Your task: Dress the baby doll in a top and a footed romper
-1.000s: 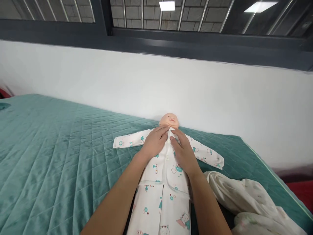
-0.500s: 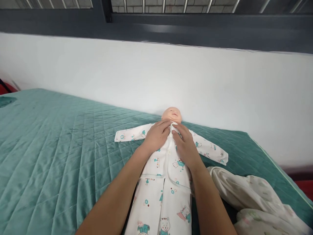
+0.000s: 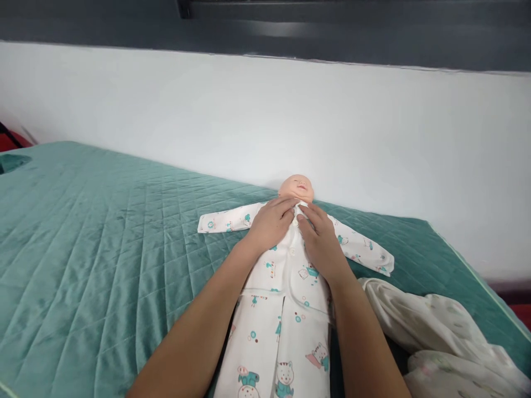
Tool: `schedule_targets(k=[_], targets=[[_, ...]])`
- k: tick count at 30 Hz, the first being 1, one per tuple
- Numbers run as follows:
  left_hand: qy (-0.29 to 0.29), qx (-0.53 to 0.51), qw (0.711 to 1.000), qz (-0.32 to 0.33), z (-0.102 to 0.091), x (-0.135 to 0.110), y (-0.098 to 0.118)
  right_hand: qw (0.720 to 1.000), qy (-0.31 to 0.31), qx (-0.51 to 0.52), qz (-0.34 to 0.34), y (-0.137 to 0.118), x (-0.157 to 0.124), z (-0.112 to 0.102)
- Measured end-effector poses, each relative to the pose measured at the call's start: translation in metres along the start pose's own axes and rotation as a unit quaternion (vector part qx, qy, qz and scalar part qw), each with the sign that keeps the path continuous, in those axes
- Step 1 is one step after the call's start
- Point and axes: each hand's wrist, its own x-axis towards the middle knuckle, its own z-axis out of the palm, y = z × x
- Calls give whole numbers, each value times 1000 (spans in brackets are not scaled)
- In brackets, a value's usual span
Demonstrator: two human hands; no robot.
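A baby doll [image 3: 296, 188] lies on its back, its head close to the wall. It wears a white buttoned shirt [image 3: 286, 276] with a teal and pink animal print, and matching trousers [image 3: 259, 354]. My left hand [image 3: 274, 222] rests on one side of the chest, its fingers stretched toward the collar. On the other side my right hand [image 3: 318, 235] touches the shirt front, thumb apart from the fingers, by the collar and top button [image 3: 295, 223]. The doll's neck is partly covered by my fingertips. Both sleeves lie spread outward.
The doll lies on a green quilted bed cover [image 3: 124, 232]. A crumpled white cloth [image 3: 435, 326] lies beside my right forearm. Behind the bed stands a white wall [image 3: 207, 116] below a dark window frame [image 3: 265, 33].
The view has tilted slightly down, and the doll appears a little higher and farther right. Both hands stay at the collar, with hardly any movement on the shirt.
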Motion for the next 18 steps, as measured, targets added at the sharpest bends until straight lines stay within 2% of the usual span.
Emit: schedule_targets(k=[5,7,12,18], targets=[[-6,1,1000,5,-1,1,0,999,0,16,-46,3,2,-1],[-7,-4,1000,7,0,1,-1,1000,9,26,-15,-3,1,-1],[-9,-5,1000,1,0,1,-2,992,39,38,112,-21,-4,-3],[-6,-5,1000,28,-1,-1,0,993,36,48,105,-21,-4,-4]])
